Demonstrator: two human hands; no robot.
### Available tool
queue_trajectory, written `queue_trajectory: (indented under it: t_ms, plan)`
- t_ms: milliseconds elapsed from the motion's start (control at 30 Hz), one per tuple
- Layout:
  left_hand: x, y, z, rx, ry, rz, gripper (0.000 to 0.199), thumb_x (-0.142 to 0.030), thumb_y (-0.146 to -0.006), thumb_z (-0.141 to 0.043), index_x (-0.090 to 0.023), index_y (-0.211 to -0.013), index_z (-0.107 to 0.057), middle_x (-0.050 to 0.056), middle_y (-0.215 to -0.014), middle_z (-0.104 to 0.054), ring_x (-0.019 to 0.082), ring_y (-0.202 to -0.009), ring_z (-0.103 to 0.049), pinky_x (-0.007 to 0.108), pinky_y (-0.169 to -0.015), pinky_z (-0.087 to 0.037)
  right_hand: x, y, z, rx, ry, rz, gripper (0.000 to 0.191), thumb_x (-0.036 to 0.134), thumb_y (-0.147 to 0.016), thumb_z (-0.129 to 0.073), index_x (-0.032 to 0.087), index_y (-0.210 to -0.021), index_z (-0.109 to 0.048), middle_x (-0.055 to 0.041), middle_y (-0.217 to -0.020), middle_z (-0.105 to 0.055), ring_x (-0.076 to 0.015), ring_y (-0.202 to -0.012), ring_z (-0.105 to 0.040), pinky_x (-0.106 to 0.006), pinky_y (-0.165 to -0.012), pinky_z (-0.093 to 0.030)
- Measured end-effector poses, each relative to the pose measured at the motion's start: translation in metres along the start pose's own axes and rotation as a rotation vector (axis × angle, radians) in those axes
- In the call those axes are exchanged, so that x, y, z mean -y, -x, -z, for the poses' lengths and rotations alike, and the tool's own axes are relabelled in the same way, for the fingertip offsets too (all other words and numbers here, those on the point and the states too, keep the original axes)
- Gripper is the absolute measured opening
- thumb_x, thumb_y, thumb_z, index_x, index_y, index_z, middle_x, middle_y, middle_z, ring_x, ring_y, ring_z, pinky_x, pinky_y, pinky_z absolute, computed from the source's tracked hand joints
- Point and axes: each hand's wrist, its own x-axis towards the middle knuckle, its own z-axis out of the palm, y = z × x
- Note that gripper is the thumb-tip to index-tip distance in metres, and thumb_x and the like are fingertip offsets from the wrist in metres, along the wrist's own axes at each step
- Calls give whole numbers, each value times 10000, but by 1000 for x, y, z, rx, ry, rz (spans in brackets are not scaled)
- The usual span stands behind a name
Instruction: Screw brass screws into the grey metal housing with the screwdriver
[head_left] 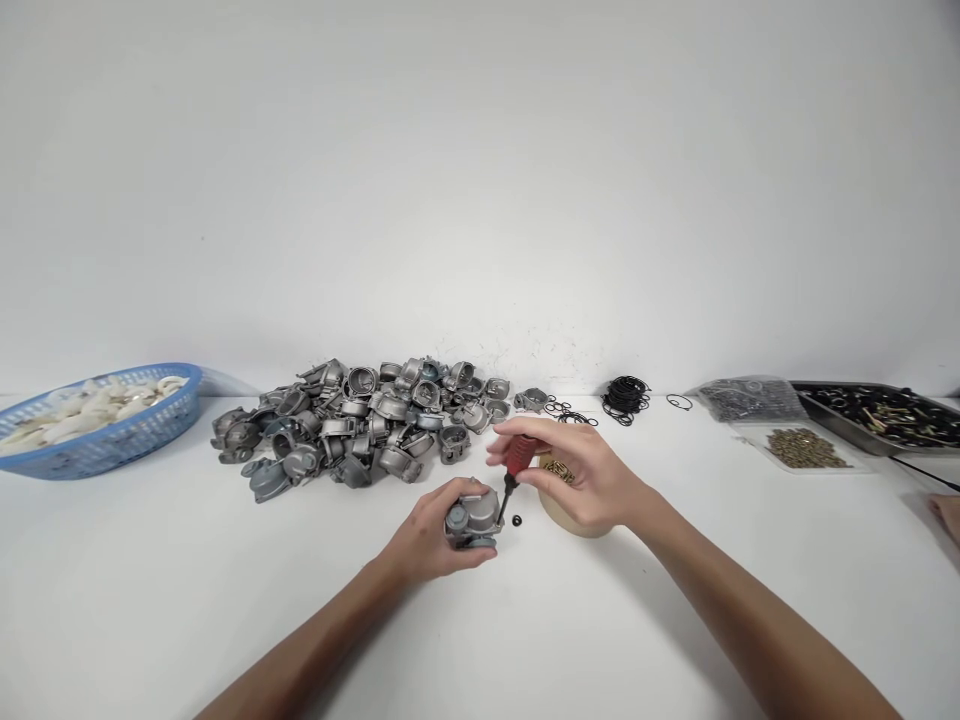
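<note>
My left hand [433,530] grips a grey metal carburetor float bowl [480,512], thumb along its near side and fingers over the top. In my right hand [581,470] is a screwdriver [519,455] with a red handle, held tilted by the fingertips. Its dark shaft points down to the right edge of the metal part; whether a screw sits under the tip is too small to tell. Beside the part lies a small black ring [517,520]. Partly hidden behind my right hand stands a round tan container [555,508] holding small brass-coloured pieces.
A large heap of similar metal parts [360,420] lies behind my left hand. At far left stands a blue basket [112,455] of white pieces. Black rubber rings [626,398], a tray of brass pieces [806,450], a plastic bag [750,400] and a dark metal tray [862,432] are to the right.
</note>
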Motion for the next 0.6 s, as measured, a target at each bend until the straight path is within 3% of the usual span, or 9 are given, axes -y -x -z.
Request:
queue_trajectory:
  t_ms: [133, 300, 400, 467, 600]
  plan:
    - [0, 0, 1, 4, -3, -4, 609, -307, -713, -833, -237, -1226, -512, 76, -1196, -646, 218, -967, -665, 328, -847, -532, -3, -1, -4, -147, 138, 93, 500, 232, -874, -744, 310, -1340, -581, -7, -858, -715, -191, -799, -670, -410, -831, -591]
    - [-1, 0, 1, 4, -1, 5, 605, -322, -722, -831, -235, -1225, -506, 75, -1220, -641, 222, -1006, -661, 320, -866, -523, 0, -1, -3, -41, -7, 45, 439, 181, -976, -550, 251, -1408, -520, -90, -1146, -701, -216, -1007, -681, -426, -886, -590]
    - [-2, 0, 1, 3, -23, 13, 590, -318, -714, -831, -233, -1204, -513, 66, -1187, -653, 217, -970, -664, 313, -842, -525, 0, -1, -3, -122, 13, 86, 419, 214, -907, -698, 286, -1309, -608, -32, -940, -729, -189, -841, -687, -373, -784, -606]
    - [-1, 0, 0, -1, -27, 11, 585, -317, -709, -834, -232, -1193, -517, 59, -1165, -658, 214, -957, -664, 310, -838, -525, 0, -2, -3, -155, 107, 104, 435, 218, -849, -767, 288, -1261, -644, -24, -891, -715, -203, -857, -672, -386, -805, -596]
    - [-1, -1, 0, -8, 1, 5, 601, -323, -707, -837, -229, -1203, -511, 71, -1198, -646, 216, -975, -663, 311, -844, -526, 1, -2, -4, -64, 13, 60, 416, 156, -953, -585, 250, -1357, -562, -84, -1167, -693, -215, -1047, -672, -421, -917, -582]
